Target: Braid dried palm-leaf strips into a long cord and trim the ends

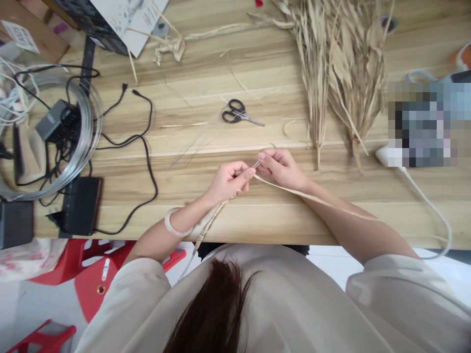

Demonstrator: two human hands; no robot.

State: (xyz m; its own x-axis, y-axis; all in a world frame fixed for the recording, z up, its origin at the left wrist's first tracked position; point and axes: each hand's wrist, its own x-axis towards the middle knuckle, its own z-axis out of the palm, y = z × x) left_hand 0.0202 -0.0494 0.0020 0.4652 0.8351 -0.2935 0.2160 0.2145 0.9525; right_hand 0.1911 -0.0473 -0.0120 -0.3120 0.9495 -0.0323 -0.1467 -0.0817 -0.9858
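Note:
My left hand (231,180) pinches a wire wrapped in dried leaf strip (210,221). Its wrapped part slants down past the table edge, where bare wire shows at the lower end. Just to the right, my right hand (277,165) is closed on the bare upper end of the same wire, its fingertips close to those of the left. From between the hands a loose pale leaf strip (316,197) trails right, across my right forearm. Black-handled scissors (237,113) lie beyond the hands, beside thin loose wires (196,139).
Bundles of dried leaves (312,73) lie at the back right. On the left are a coil of silver wire (86,152), black cables (150,166) and a black adapter box (84,206). A white cable (432,203) curves at the right. A carton (121,22) stands at the back.

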